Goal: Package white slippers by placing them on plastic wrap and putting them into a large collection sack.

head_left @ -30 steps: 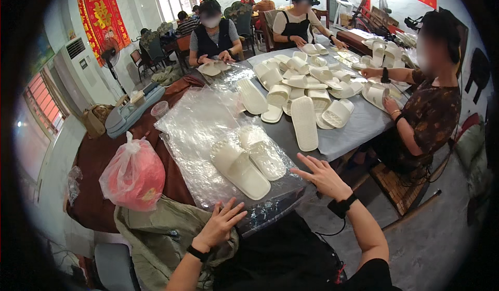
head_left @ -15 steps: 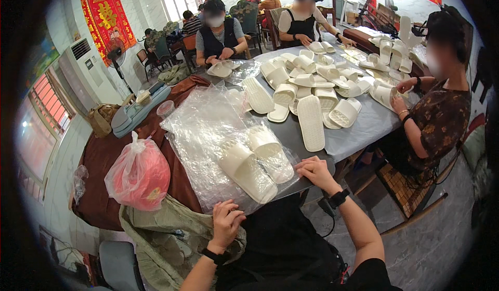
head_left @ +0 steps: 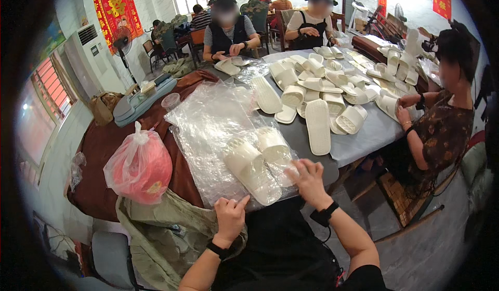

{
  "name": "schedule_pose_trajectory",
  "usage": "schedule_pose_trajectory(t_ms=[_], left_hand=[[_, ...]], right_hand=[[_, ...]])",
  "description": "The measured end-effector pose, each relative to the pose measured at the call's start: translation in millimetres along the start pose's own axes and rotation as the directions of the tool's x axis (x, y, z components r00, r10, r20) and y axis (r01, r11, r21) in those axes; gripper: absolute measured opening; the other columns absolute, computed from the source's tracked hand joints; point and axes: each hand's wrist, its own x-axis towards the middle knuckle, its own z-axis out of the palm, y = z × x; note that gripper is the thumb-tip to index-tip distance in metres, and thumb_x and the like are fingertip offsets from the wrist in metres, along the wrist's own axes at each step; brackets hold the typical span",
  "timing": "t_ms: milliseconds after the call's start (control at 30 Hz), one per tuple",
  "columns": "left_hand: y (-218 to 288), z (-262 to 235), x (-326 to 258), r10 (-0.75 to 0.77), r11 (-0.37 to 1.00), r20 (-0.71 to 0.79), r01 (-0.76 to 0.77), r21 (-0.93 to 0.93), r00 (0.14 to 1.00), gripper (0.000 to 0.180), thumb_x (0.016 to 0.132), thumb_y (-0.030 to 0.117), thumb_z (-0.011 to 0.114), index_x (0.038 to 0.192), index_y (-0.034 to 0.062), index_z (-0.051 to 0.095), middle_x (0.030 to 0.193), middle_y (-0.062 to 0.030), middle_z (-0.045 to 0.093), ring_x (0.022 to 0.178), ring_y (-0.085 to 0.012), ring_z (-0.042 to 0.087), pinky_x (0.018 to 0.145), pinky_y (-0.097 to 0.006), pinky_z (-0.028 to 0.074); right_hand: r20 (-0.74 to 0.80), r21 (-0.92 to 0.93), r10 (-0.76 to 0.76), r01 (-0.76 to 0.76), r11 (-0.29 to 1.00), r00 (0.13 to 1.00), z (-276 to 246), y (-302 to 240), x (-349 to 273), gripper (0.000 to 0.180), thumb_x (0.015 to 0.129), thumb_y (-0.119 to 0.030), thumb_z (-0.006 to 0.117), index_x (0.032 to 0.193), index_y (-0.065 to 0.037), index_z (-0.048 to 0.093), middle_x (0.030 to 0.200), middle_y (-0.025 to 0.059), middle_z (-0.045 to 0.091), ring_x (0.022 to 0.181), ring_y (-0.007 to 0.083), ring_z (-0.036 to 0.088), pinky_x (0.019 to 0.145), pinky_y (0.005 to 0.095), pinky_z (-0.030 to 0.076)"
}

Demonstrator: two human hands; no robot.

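A pair of cream-white slide slippers point(head_left: 252, 174) lies side by side in a clear plastic bag point(head_left: 285, 161), on top of other flat clear bags point(head_left: 200, 135) at the table's near edge. My left hand point(head_left: 230, 219) is at the bag's near edge, its fingers curled and seeming to pinch the plastic. Over the bag's right side, by the right slipper, is my right hand point(head_left: 310, 184), fingers apart and slightly bent, nothing held in them.
A heap of loose white slippers point(head_left: 317, 85) covers the middle of the grey table point(head_left: 358, 145). Three people sit around it handling slippers. To my left are a knotted bag with something pink-red point(head_left: 139, 169), a brown cloth point(head_left: 93, 182) and an olive sack point(head_left: 156, 223).
My right hand has moved left onto the bag's right side, its fingers spreading. My left hand has shifted slightly right and its fingers have curled. The view has tilted a little.
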Motion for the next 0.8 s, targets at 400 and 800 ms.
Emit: schedule_pose_trajectory(t_ms=[400,800], left_hand=[[-3,-16,17,-0.121,0.95,0.185,0.168,-0.263,0.975,0.045,0.083,0.008,0.062,0.128,0.0079,0.067,0.08,-0.0085,0.065,0.086,-0.0289,0.061,0.086,-0.043,0.041],[-58,-146,-119,-0.31,0.935,0.088,0.321,-0.154,0.947,0.045,0.091,0.012,0.069,0.134,0.0018,0.058,0.119,-0.0182,0.06,0.108,-0.0367,0.06,0.095,-0.041,0.049]], right_hand=[[0.464,0.048,-0.016,-0.007,0.999,0.886,-10,-77,20,0.102,0.067,-0.065,0.08,0.154,-0.035,0.038,0.167,0.0121,0.017,0.141,0.061,0.024,0.098,0.0777,0.032],[0.514,0.167,-0.102,0.017,0.986,0.852,-21,-38,44,0.075,0.082,0.001,0.069,0.149,-0.022,0.046,0.154,0.0105,0.047,0.135,0.0435,0.049,0.101,0.0532,0.048]])
